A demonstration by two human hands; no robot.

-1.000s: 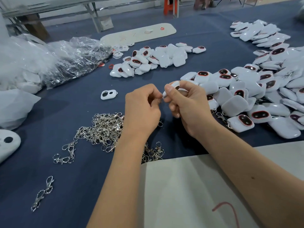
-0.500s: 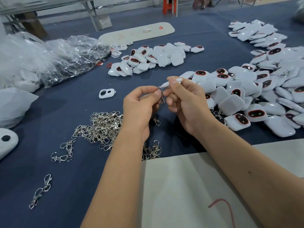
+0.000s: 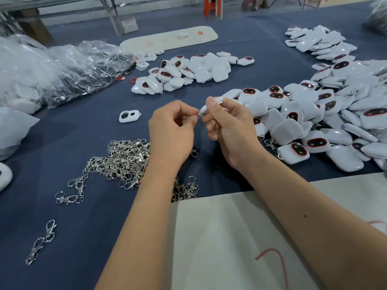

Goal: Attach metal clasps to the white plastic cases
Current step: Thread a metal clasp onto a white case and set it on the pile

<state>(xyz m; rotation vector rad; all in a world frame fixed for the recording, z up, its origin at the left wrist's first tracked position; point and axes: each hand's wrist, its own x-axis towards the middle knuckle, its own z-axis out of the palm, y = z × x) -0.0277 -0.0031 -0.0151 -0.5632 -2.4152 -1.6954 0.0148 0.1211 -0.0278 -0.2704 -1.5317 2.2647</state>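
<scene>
Right hand (image 3: 230,130) grips a white case (image 3: 211,102); left hand (image 3: 171,130) pinches a clasp (image 3: 199,116) against its tip

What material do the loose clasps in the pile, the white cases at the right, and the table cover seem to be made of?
Clasps: apparently polished metal, silvery with bright glints.
White cases: probably smooth moulded plastic, with soft sheen and rounded corners; the dark oval windows are rimmed in red.
Table cover: likely matte dark blue fabric, showing no reflections.
</scene>
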